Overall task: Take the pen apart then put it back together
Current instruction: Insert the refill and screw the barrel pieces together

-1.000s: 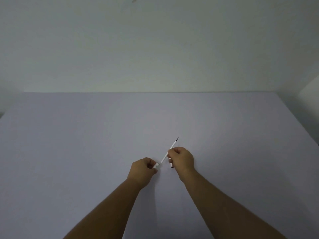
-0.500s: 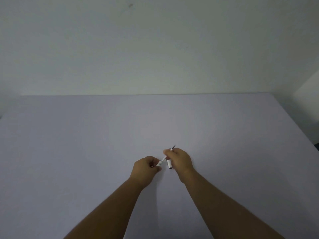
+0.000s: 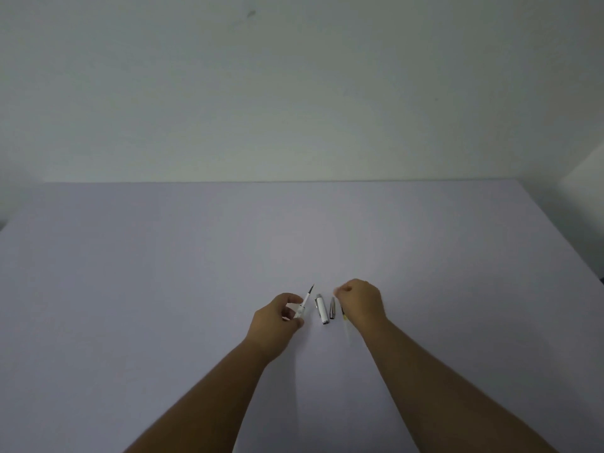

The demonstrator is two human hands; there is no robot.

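Observation:
My left hand (image 3: pixel 277 318) grips a white pen body (image 3: pixel 300 311) with its thin refill (image 3: pixel 309 293) sticking out, dark tip pointing up and away. On the table between my hands lie a white cap with a metal clip (image 3: pixel 322 309) and, just right of it, a silver cone-shaped tip piece (image 3: pixel 332 308). My right hand (image 3: pixel 361 305) hovers to their right with its fingers curled. A thin, blurred yellowish piece (image 3: pixel 344 317) shows at this hand's left edge; whether the hand holds it is unclear.
The pale lilac table (image 3: pixel 163 289) spreads wide around my hands. A plain wall (image 3: pixel 294 93) rises behind its far edge. The table's right edge runs diagonally at the right of the view.
My hands have pulled apart. The right hand let go of the pen and moved right, and the cap and silver tip piece now lie on the table. The left hand kept the body with refill.

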